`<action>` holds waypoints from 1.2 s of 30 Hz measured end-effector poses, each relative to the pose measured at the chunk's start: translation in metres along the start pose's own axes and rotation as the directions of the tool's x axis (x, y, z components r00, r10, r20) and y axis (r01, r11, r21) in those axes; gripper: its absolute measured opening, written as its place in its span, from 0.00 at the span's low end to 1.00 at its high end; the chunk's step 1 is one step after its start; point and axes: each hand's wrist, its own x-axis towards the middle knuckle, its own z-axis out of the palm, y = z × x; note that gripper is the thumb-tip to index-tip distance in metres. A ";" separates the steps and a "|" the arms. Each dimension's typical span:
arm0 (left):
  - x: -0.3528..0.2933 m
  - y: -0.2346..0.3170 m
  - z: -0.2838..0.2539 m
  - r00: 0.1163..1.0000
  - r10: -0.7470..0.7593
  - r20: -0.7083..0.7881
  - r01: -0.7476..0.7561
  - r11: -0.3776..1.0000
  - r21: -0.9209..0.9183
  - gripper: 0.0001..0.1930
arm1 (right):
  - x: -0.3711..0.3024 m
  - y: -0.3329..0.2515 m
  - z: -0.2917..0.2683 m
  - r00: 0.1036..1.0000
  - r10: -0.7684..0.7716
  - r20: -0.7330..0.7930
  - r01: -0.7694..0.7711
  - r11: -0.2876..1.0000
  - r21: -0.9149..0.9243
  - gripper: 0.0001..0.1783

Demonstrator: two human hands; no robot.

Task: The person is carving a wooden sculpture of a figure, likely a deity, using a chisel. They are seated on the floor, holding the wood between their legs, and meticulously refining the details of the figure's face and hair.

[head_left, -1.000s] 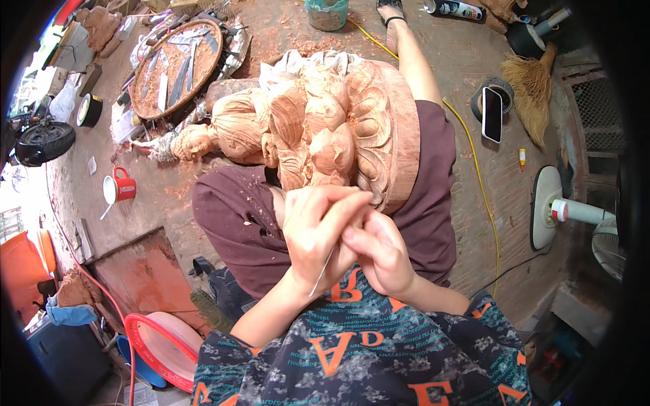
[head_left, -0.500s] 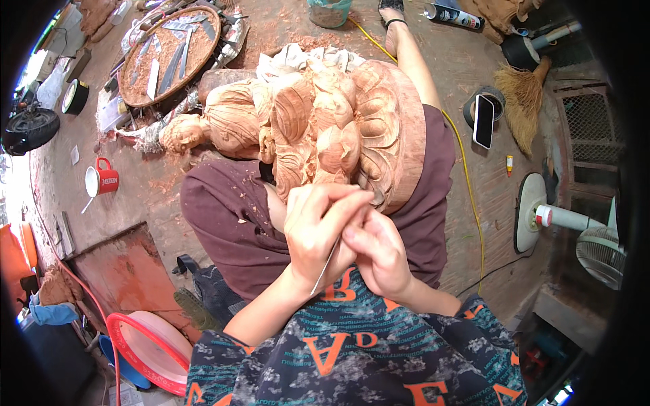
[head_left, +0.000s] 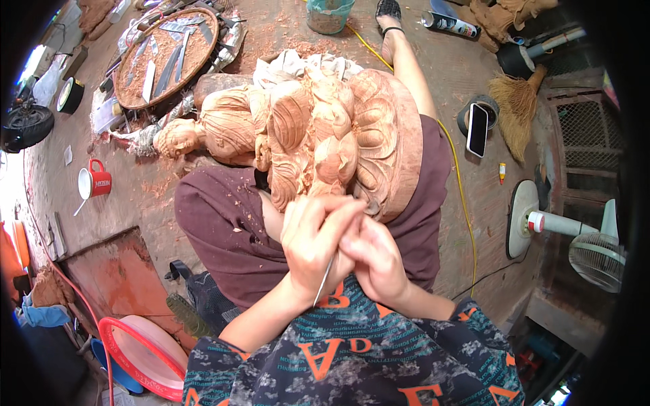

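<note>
A reddish wooden carving of a robed figure lies on its side across my lap, its head to the left. Its round base, carved with petals, is on the right. My left hand and my right hand are closed together at the near edge of the carving, left fingers lapping over the right ones. From between them a thin metal carving tool sticks out toward my body. Its other end is hidden by my fingers. Pale cloth is bunched behind the carving.
A round woven tray holds several blades and wood shavings at the far left. A red mug stands left. On the right are a phone, a straw broom, a yellow cord and a fan.
The whole view has shifted slightly. My hands stay clasped around the thin tool near the carving's edge, with only a small shift in their position.
</note>
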 end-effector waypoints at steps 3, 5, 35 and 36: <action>0.002 -0.001 -0.003 1.000 0.003 0.021 -0.001 0.996 -0.085 0.09 | -0.004 -0.003 0.006 0.999 -0.037 0.001 0.037 0.999 -0.028 0.12; 0.004 -0.007 -0.001 0.999 -0.004 -0.032 0.005 0.999 0.033 0.09 | 0.009 0.001 0.000 1.000 0.013 0.024 -0.013 1.000 -0.005 0.13; 0.222 -0.280 -0.132 0.672 -0.740 0.028 0.740 0.669 -0.073 0.10 | 0.034 0.000 -0.028 0.592 -0.637 0.493 0.630 -0.016 -0.777 0.06; 0.225 -0.299 -0.124 0.700 -0.713 0.028 0.712 0.694 -0.107 0.09 | 0.035 0.001 -0.028 0.595 -0.640 0.486 0.631 -0.003 -0.776 0.06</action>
